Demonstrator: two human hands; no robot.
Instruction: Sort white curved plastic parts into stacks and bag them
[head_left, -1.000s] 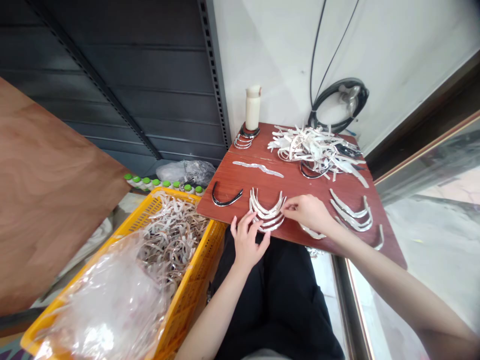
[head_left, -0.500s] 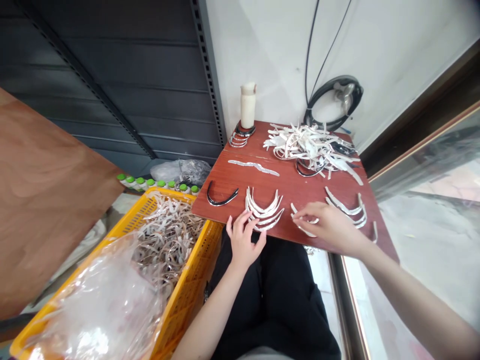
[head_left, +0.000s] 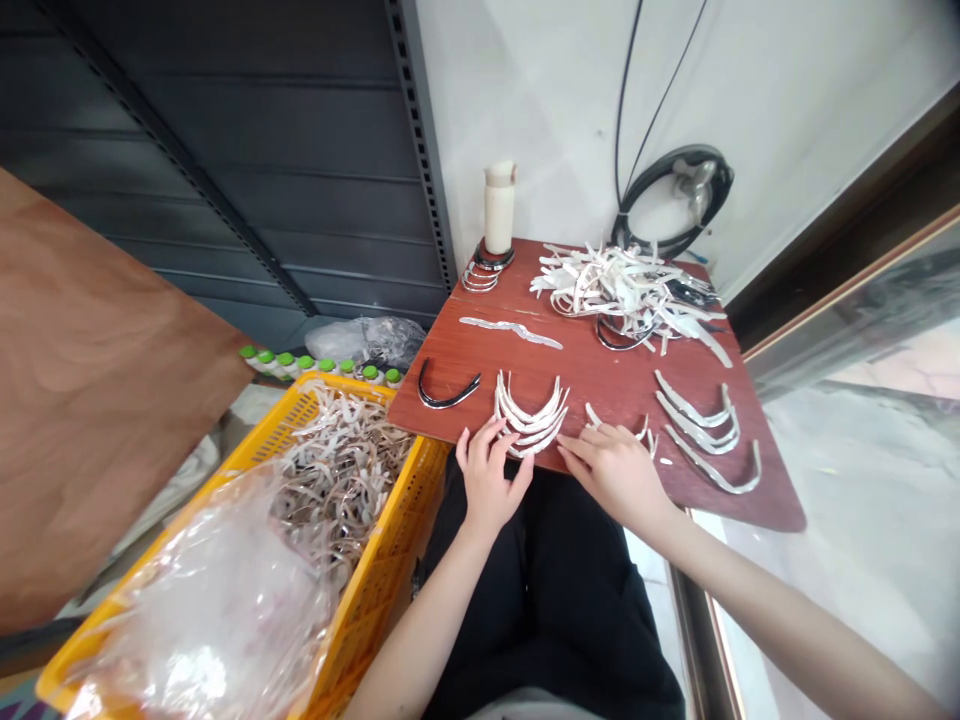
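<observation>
Well, from where I stand, the dark rack point(head_left: 315, 120) fills most of the back, with a pale wall point(head_left: 555, 110) beside it and a brown board point(head_left: 97, 400) at the person's left. A yellow basket point(head_left: 394, 540) stands by the person's left leg, loaded with loose strips point(head_left: 352, 470) and, at its near end, a crumpled clear bag point(head_left: 210, 590). Next to it is the reddish-brown surface point(head_left: 585, 375), with a heap of pale strips point(head_left: 619, 285) at the far right, near a black cable coil point(head_left: 724, 190) by the wall. A cream bottle point(head_left: 499, 208) stands at the far left corner.

The left hand point(head_left: 491, 482) has its grip spread, fingers over the near left side of the nested curved strips point(head_left: 525, 425), which lie at the near edge of the surface. The right hand point(head_left: 619, 475) is bent just beside that set's right side; I can't tell whether its grip pinches anything. Other curved pieces point(head_left: 651, 437) show partly from behind it, and a stack of curved strips point(head_left: 705, 435) lies further right. A black curve point(head_left: 448, 402) sits left of the set, and a thin wavy strip point(head_left: 514, 329) lies behind it. Smallest are the green-capped bottles point(head_left: 306, 365) lined up past the basket.
</observation>
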